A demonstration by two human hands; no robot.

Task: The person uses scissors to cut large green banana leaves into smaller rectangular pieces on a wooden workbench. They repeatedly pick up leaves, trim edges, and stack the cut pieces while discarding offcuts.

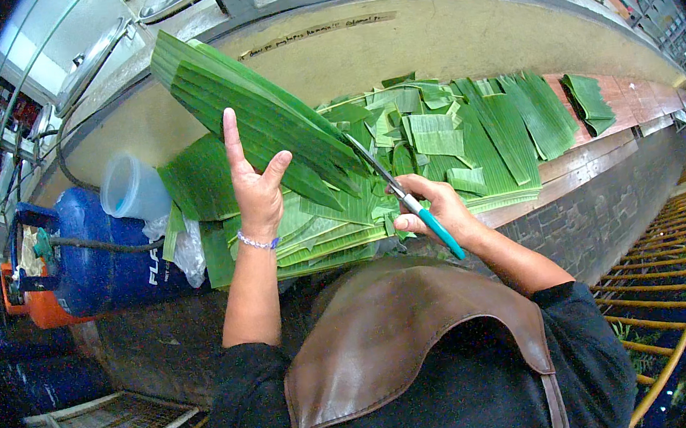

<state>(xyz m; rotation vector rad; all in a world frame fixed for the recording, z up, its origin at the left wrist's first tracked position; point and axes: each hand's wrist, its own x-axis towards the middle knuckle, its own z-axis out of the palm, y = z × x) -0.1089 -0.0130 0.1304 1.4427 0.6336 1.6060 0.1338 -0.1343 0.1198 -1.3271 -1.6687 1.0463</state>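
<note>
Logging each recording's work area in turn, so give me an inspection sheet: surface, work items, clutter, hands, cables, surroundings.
Surface: reddish-brown top, mostly covered in green leaf pieces.
Work items: raised leaves; teal-handled knife, its blade against them.
Clutter: clear tub by a blue cylinder; plastic bag beside the cylinder.
Left hand: at the raised leaves, fingers partly hidden.
Right hand: closed on the knife handle.
Cables: dark hose across the cylinder.
Surroundings: pale wall behind; yellow bars lower right.
</note>
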